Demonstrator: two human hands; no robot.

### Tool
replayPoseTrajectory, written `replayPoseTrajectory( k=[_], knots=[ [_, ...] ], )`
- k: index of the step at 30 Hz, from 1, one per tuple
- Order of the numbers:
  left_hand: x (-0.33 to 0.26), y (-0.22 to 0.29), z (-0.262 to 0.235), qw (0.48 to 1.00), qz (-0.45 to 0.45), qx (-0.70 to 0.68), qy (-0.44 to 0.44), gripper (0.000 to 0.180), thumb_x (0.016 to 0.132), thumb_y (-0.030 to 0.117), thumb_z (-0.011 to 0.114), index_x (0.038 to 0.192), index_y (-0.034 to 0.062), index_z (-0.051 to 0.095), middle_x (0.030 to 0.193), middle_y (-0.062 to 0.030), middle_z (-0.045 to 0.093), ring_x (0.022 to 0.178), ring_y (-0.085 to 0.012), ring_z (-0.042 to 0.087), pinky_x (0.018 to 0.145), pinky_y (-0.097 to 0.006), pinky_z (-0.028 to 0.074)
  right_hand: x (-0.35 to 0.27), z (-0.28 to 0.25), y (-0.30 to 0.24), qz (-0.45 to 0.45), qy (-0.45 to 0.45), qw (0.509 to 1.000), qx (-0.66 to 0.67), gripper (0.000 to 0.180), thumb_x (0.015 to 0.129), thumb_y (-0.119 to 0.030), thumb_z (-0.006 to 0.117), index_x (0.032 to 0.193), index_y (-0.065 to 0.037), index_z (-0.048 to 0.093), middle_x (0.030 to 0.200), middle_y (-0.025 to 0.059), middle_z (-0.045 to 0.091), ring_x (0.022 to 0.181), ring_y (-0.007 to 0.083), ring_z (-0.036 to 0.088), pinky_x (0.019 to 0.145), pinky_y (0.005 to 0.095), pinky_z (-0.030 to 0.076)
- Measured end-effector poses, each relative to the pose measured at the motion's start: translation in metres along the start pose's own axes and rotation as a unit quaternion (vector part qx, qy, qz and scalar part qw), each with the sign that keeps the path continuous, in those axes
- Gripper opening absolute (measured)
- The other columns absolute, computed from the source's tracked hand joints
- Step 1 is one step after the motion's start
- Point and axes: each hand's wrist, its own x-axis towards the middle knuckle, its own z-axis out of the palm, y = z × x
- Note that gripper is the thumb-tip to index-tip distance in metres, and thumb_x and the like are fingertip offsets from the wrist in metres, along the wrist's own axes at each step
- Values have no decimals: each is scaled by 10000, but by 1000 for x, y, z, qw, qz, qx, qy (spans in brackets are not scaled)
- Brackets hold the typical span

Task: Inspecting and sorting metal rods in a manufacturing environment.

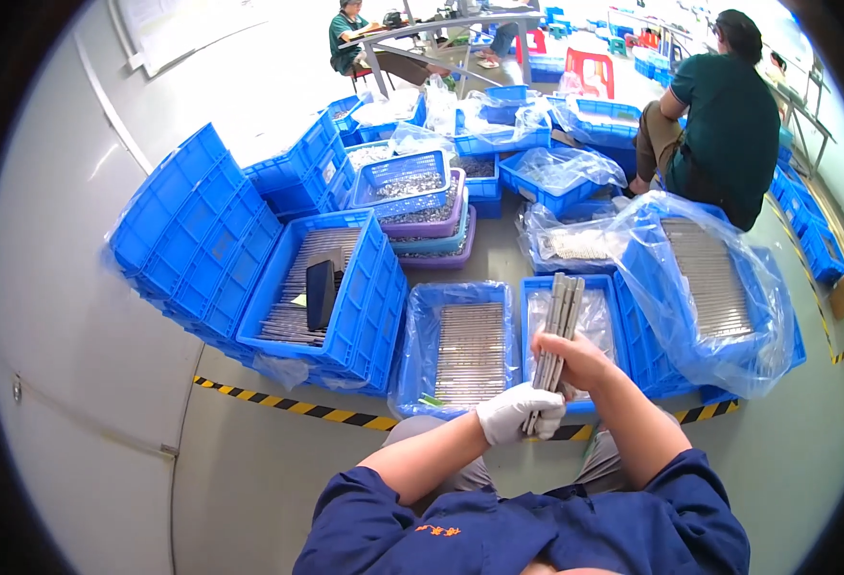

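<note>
A bundle of several grey metal rods (560, 311) stands nearly upright between my hands. My left hand (521, 414), in a white glove, is closed round the bundle's lower end. Bare and higher up, my right hand (575, 360) grips the same rods around their middle. Just left of them, a blue crate (410, 335) lined with clear plastic holds a neat layer of similar metal rods (470, 353). Behind the bundle sits another blue crate (619, 331) with plastic film inside; the rods and my right hand hide part of it.
Stacked blue crates (369, 307) with rods and a dark flat device (320, 295) rise at left. At right, a plastic-draped crate (762, 331) holds more rods. Trays of small parts (422, 230) stand behind. A person (729, 120) sits at far right. Striped tape (297, 406) crosses the floor.
</note>
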Motion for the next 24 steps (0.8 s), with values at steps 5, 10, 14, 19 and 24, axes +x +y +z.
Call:
replayPoseTrajectory(
  k=[5, 10, 14, 19, 24],
  knots=[
    [6, 18, -9, 982, 44, 56, 172, 97, 815, 163, 509, 789, 69, 504, 547, 46, 392, 440, -48, 361, 390, -193, 280, 14, -36, -3, -20, 147, 987, 60, 362, 807, -451, 522, 914, -106, 497, 673, -14, 438, 517, 51, 368, 442, 192, 302],
    [7, 40, -23, 891, 104, 328, 295, 221, 799, 249, 529, 696, 57, 562, 539, 26, 445, 459, -45, 391, 427, -189, 310, 9, -57, -5, 4, 166, 972, 168, 468, 812, -496, 480, 1091, -121, 450, 736, 15, 481, 622, 107, 449, 543, 239, 385],
    [4, 35, -37, 907, 139, 265, 297, 186, 775, 206, 539, 702, 42, 590, 534, 24, 448, 451, -49, 396, 423, -198, 308, 4, -54, -5, -6, 120, 978, 169, 415, 862, -398, 448, 1157, -109, 406, 805, 46, 510, 658, 118, 470, 577, 250, 403],
    [-2, 45, -47, 901, 139, 292, 290, 187, 755, 212, 572, 777, 34, 626, 566, 0, 498, 521, -78, 465, 479, -209, 357, 11, -47, 8, 41, 95, 992, -77, 425, 712, 65, 403, 1099, -74, 510, 943, 80, 549, 715, 119, 512, 646, 247, 446],
    [-5, 40, -44, 920, 162, 254, 252, 177, 754, 195, 586, 824, 35, 619, 588, 10, 502, 505, -62, 451, 455, -201, 351, 9, -28, 22, -158, -31, 722, -672, 294, 607, 51, 469, 868, -16, 588, 928, 137, 570, 921, 306, 509, 791, 345, 418]
  ],
)
